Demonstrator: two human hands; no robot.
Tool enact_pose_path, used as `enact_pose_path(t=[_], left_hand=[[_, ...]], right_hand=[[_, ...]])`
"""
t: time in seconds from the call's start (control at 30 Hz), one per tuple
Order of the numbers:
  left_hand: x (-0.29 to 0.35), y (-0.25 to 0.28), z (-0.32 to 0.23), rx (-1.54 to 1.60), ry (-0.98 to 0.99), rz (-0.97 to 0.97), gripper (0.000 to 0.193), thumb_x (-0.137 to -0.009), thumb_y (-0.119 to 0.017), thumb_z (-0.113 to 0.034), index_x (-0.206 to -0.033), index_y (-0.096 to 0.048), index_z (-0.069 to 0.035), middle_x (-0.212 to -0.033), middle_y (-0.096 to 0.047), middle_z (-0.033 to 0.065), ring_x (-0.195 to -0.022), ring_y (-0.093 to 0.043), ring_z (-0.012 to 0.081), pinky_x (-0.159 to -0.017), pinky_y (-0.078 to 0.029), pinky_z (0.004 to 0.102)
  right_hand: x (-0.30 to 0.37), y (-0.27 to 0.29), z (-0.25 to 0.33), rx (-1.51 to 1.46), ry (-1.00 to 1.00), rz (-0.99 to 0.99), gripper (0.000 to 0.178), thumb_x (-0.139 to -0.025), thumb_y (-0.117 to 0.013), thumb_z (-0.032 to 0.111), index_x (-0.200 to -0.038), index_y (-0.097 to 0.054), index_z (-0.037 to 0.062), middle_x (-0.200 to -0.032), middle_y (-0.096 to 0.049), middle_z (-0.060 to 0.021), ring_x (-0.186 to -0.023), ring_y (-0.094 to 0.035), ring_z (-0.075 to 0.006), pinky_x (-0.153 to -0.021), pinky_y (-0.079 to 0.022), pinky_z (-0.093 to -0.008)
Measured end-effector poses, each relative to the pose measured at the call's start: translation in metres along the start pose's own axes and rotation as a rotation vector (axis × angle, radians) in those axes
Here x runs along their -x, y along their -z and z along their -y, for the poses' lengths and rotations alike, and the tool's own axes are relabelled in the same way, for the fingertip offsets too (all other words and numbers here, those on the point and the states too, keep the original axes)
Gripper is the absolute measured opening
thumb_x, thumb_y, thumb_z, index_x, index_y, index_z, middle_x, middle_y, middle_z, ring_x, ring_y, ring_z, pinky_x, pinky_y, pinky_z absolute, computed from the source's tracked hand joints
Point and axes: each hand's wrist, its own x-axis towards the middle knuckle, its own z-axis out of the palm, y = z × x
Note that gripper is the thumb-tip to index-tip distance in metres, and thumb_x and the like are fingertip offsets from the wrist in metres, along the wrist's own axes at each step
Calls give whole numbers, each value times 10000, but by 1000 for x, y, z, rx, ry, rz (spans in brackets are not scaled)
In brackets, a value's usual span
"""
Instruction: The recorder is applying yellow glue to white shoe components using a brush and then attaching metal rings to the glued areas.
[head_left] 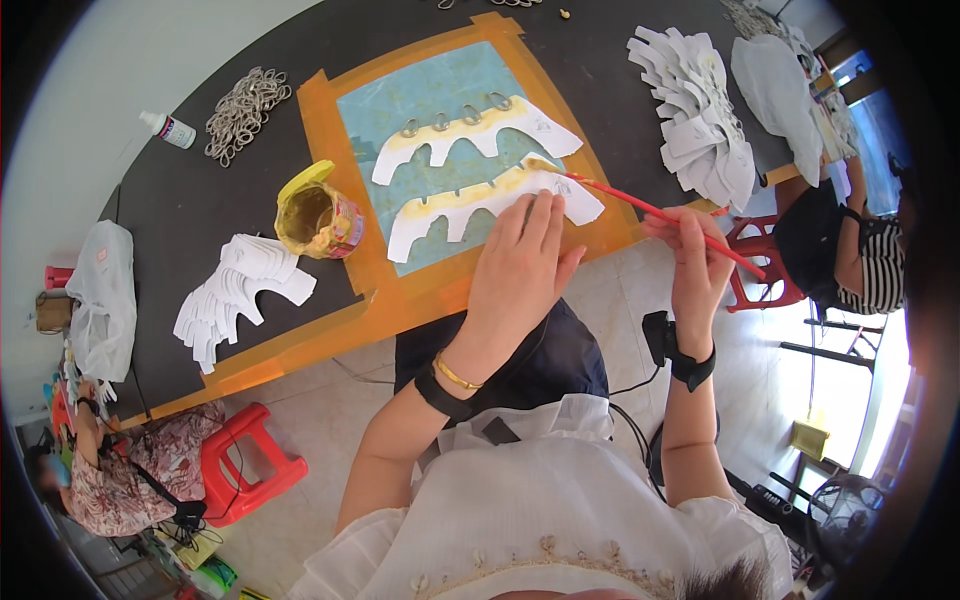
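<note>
White scalloped paper (470,203) is seemingly steadied by flat, ungripping left fingers (541,216); a thin red brush (625,198) is pinched by right fingers (690,236).

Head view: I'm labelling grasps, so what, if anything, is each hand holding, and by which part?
Right hand: a slim red tool, by its rear half. Left hand: nothing visibly gripped; it rests on the lower white piece.

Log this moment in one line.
left hand: on lower white cutout | right hand: holding red brush, tip at cutout's edge | yellow tub: open
</note>
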Motion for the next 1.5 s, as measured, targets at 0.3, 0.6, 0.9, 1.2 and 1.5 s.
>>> enact_pose_path(t=[0.3, 0.6, 0.9, 1.2, 1.5], left_hand=[[0, 0, -1, -10, 7, 2, 479, -831, -668, -214, -1211, -534, 43, -1224, -537, 155, -1117, -512, 312, -952, -441, 388], [0, 0, -1, -23, 5, 3, 479, -830, -668, -220, -1210, -536, 41, -1227, -539, 157, -1118, -514, 310, -956, -442, 388], [1, -1, 0, -20, 3, -4, 483, -824, -672, -211, -1209, -535, 45, -1225, -540, 159, -1112, -514, 314, -952, -446, 388], [0, -2, 0, -17, 7, -3, 479, -822, -672, -204, -1208, -534, 44, -1231, -532, 155, -1116, -508, 316, -946, -448, 390], [11, 10, 1, -18, 116, -59, 456, -819, -690, -223, -1174, -558, 31, -1170, -548, 165, -1104, -509, 355, -937, -450, 408]], right_hand=[[5, 2, 2, 59, 7, -30, 275, -982, -492, 164, -982, -624, -77, -881, -677, -151, -829, -677, -221, -819, -516, -312], [2, -1, 1, -10, 18, 50, 268, -981, -492, 157, -994, -628, -74, -888, -678, -146, -823, -671, -213, -819, -515, -318], [3, 3, -3, -15, -12, -11, 269, -981, -493, 162, -981, -625, -72, -893, -677, -159, -812, -678, -221, -802, -527, -317], [-7, 6, -7, -144, -77, 8, 290, -985, -490, 186, -991, -616, -75, -895, -676, -171, -801, -682, -229, -788, -534, -313], [-3, 8, -9, -102, -99, -25, 283, -980, -495, 180, -987, -619, -74, -893, -677, -163, -796, -684, -231, -787, -533, -317]])
